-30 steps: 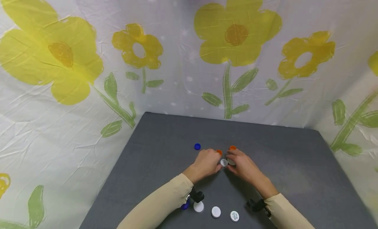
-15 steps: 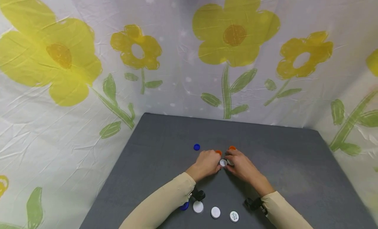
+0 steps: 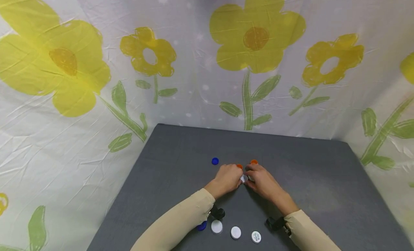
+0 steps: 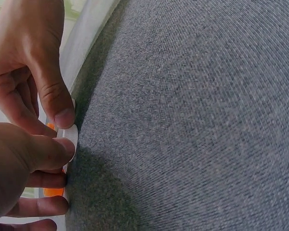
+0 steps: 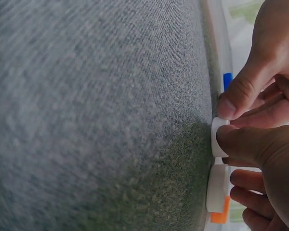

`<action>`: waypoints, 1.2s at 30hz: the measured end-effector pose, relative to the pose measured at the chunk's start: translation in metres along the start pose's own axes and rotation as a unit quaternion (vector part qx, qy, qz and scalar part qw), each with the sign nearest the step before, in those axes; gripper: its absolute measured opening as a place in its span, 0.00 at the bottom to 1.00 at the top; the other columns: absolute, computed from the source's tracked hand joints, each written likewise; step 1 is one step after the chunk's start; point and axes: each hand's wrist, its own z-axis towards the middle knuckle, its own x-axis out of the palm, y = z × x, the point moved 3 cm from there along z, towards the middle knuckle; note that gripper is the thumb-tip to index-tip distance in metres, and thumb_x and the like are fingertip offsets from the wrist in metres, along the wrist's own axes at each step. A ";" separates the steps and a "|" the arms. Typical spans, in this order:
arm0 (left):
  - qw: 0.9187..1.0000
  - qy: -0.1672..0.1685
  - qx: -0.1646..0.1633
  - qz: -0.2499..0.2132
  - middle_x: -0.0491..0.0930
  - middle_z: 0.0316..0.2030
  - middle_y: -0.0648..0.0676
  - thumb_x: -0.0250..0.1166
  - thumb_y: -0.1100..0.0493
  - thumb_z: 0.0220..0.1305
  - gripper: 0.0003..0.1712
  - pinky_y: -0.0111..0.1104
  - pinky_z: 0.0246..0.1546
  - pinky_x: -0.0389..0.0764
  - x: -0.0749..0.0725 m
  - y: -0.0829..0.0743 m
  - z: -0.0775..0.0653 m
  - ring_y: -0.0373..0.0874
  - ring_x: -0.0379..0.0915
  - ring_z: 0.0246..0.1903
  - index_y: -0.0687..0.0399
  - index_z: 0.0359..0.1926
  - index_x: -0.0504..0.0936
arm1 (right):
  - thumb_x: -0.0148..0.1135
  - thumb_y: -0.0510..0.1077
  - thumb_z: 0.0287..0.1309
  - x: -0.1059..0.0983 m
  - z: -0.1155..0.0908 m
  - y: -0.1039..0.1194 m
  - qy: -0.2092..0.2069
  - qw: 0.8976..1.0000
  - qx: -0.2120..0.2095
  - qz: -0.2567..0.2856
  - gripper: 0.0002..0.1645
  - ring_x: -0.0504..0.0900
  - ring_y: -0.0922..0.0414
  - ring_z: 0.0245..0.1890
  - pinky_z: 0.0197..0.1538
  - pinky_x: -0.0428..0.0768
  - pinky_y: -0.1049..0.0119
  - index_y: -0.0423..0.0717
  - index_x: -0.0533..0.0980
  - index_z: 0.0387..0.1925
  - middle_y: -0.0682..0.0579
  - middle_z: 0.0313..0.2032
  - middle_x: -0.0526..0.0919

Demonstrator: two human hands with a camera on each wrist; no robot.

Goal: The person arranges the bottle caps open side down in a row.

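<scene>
A small white bottle cap (image 3: 244,179) sits between my two hands on the dark grey cloth. My left hand (image 3: 228,177) pinches it from the left, its thumb lying over the cap's side in the left wrist view. From the other side my right hand (image 3: 264,182) pinches the same white cap, with the thumb against its wall in the right wrist view. A second white cap (image 5: 216,187) stands beside it, close to my right fingers. Just beyond the hands are two orange caps, one orange cap (image 3: 239,166) at the left fingers and another orange cap (image 3: 254,161) past the right fingers.
A blue cap (image 3: 215,161) lies farther left. Nearer the front are another blue cap (image 3: 202,226), partly behind the left sleeve, and three white caps (image 3: 235,232) in a row. A flower-patterned curtain (image 3: 194,100) surrounds the grey table (image 3: 181,154).
Both hands stay in nearly the same place. The fingers cover a little more of the white cap between them now. The head view has shifted slightly.
</scene>
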 end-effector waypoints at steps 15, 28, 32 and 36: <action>0.999 -0.034 0.020 -0.002 0.89 0.32 0.47 0.76 0.45 0.68 0.10 0.40 0.32 0.86 -0.007 0.004 -0.013 0.45 0.87 0.33 0.42 0.35 0.89 | 0.83 0.34 0.54 -0.004 -0.002 0.009 0.002 0.999 0.035 0.012 0.16 0.87 0.39 0.57 0.60 0.84 0.43 0.36 0.88 0.44 0.35 0.55 0.88; 0.996 -0.074 0.044 -0.034 0.89 0.31 0.42 0.77 0.46 0.68 0.09 0.38 0.32 0.84 -0.031 0.008 -0.035 0.42 0.87 0.33 0.40 0.33 0.89 | 0.84 0.35 0.53 -0.024 -0.004 0.029 -0.035 0.999 0.024 0.004 0.16 0.87 0.41 0.58 0.58 0.85 0.44 0.39 0.88 0.43 0.38 0.57 0.88; 0.995 -0.082 0.049 -0.036 0.89 0.33 0.42 0.77 0.45 0.68 0.08 0.39 0.34 0.85 -0.040 0.009 -0.042 0.43 0.86 0.34 0.41 0.36 0.90 | 0.85 0.36 0.53 -0.030 -0.004 0.036 -0.035 0.999 0.028 0.000 0.16 0.87 0.40 0.60 0.60 0.85 0.42 0.40 0.88 0.44 0.39 0.58 0.88; 0.993 -0.094 0.057 -0.039 0.91 0.36 0.41 0.77 0.45 0.68 0.08 0.39 0.36 0.85 -0.048 0.012 -0.049 0.43 0.86 0.36 0.40 0.40 0.91 | 0.84 0.37 0.54 -0.036 -0.003 0.043 -0.032 0.999 0.034 0.003 0.17 0.87 0.39 0.61 0.60 0.85 0.42 0.41 0.88 0.45 0.39 0.60 0.87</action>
